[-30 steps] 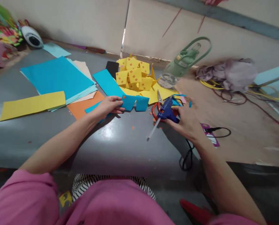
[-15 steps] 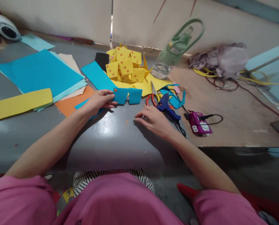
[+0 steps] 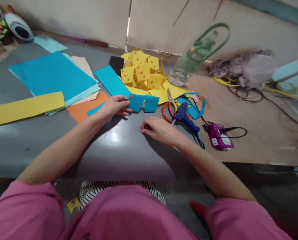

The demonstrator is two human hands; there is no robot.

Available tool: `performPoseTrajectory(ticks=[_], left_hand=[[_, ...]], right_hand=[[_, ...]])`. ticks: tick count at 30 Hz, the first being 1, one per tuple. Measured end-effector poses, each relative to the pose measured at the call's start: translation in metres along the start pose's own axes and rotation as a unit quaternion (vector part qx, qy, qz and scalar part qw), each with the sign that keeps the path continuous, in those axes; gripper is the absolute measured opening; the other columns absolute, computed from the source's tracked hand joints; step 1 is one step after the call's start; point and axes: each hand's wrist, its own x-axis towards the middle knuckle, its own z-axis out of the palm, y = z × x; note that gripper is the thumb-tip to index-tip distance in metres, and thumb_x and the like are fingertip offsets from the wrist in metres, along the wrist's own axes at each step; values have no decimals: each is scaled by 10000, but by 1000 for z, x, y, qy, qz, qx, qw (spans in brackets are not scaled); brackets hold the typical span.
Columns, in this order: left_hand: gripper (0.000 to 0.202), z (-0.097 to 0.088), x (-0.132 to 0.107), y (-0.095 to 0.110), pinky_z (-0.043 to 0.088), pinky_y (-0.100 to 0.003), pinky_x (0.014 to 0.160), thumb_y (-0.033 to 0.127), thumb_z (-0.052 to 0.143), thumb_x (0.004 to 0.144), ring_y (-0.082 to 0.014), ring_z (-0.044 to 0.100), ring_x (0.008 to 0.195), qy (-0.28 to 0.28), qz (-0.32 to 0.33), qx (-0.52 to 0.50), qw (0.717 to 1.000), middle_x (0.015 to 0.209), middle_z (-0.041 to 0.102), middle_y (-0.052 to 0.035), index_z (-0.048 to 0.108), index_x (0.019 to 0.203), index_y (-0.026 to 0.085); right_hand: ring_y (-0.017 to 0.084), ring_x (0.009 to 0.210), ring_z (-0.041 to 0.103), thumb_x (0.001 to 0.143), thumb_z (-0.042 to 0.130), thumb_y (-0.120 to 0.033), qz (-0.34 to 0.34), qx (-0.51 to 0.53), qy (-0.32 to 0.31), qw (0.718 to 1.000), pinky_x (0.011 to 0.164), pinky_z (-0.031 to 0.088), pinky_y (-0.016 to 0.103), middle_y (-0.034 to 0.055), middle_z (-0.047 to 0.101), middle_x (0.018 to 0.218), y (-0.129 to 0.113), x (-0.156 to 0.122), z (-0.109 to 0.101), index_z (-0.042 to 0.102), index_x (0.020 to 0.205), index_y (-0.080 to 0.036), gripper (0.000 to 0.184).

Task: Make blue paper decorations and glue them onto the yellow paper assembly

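Observation:
My left hand (image 3: 113, 108) pinches the left end of a folded blue paper strip (image 3: 143, 103) that carries a small orange square, on the grey table (image 3: 119, 146). My right hand (image 3: 159, 130) rests knuckles-up on the table just below the strip, fingertips curled down and pinched on the surface at a tiny orange scrap I cannot make out. A blue glue gun (image 3: 185, 116) lies just right of that hand, beside red-handled scissors (image 3: 167, 108).
A pile of folded yellow pieces with orange squares (image 3: 141, 75) sits behind the strip. Blue, yellow and orange sheets (image 3: 51, 76) lie at left. A purple plug adapter (image 3: 217, 136), green bottle (image 3: 201, 50), cloth and cables (image 3: 244, 71) lie at right.
My right hand put the glue gun down beside the scissors and moved left onto the table below the strip. My left hand stayed on the blue strip.

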Motion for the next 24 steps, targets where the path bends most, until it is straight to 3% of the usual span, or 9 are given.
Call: performPoseTrajectory(ticks=[6, 14, 18, 24], left_hand=[[62, 0, 0, 2, 565, -190, 568, 141, 616, 924, -133, 724, 669, 0, -11, -1, 1000, 732, 692, -19, 605, 984, 150], [54, 0, 2, -2, 560, -173, 560, 144, 602, 925, -132, 730, 671, -13, -5, 4, 1000, 720, 708, -30, 618, 976, 151], [62, 0, 3, -3, 566, -189, 560, 134, 602, 916, -133, 722, 662, -14, -1, -2, 1000, 759, 715, -40, 625, 971, 153], [38, 2, 2, -2, 532, -148, 519, 132, 601, 926, -109, 719, 678, -22, 0, -13, 1000, 828, 717, -28, 621, 941, 162]], right_hand=[[182, 723, 585, 934, 579, -226, 13, 15, -18, 1000, 652, 377, 287, 51, 672, 802, -1, 2, -4, 621, 819, -189, 127], [236, 912, 587, 946, 546, -219, 8, -28, 169, 985, 778, 409, 338, 94, 670, 952, -1, 41, -12, 607, 873, -196, 98], [264, 956, 577, 951, 534, -217, 6, -71, 192, 979, 787, 410, 356, 114, 668, 988, -1, 60, -11, 626, 915, -190, 103], [288, 988, 566, 980, 491, -223, -13, -134, 198, 971, 787, 410, 364, 143, 662, 1021, -6, 65, -9, 649, 985, -166, 168]])
